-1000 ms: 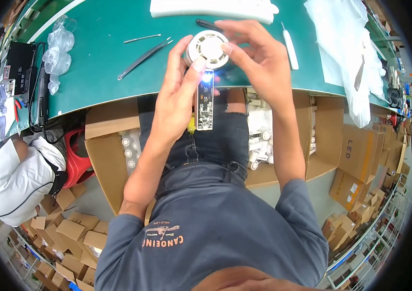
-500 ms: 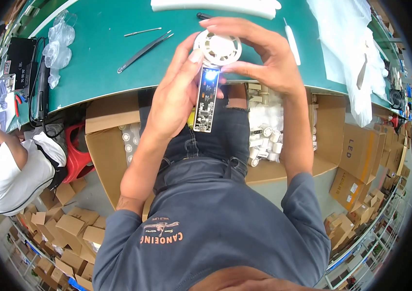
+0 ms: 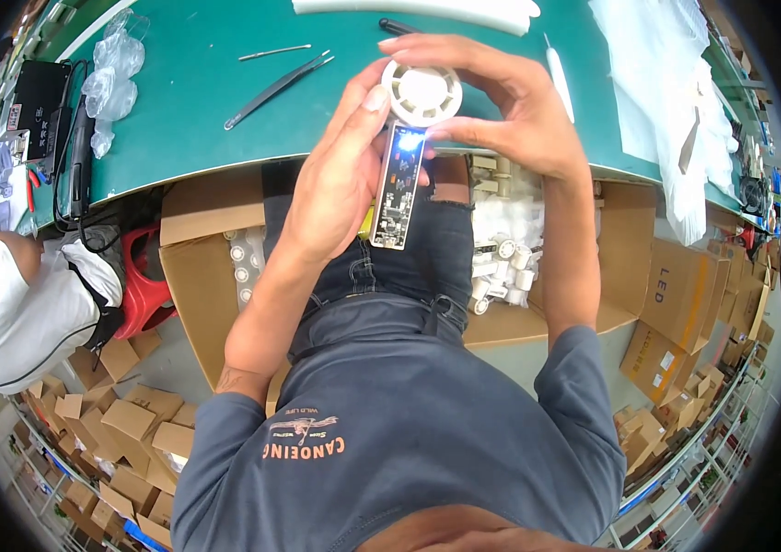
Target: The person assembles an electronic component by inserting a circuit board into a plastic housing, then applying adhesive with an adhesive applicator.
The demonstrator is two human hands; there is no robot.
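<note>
Both hands are raised just over the near edge of the green table. My left hand is closed along the side of a narrow circuit board, which hangs nearly upright with a bright bluish-white light at its top. Just above the board is a round white slotted part with a glowing centre. My right hand curves around that part, forefinger over its top and thumb by its lower right. My left thumb lies at its left rim. How the part joins the board cannot be made out.
On the green table lie tweezers, a thin metal rod, a white pen-like tool and plastic wrap. A carton below holds white cylindrical parts. A co-worker in white sits at left.
The round part and the board have shifted slightly right, and the board leans a little more. The round part's face is turned a bit differently. Both hands keep their hold.
</note>
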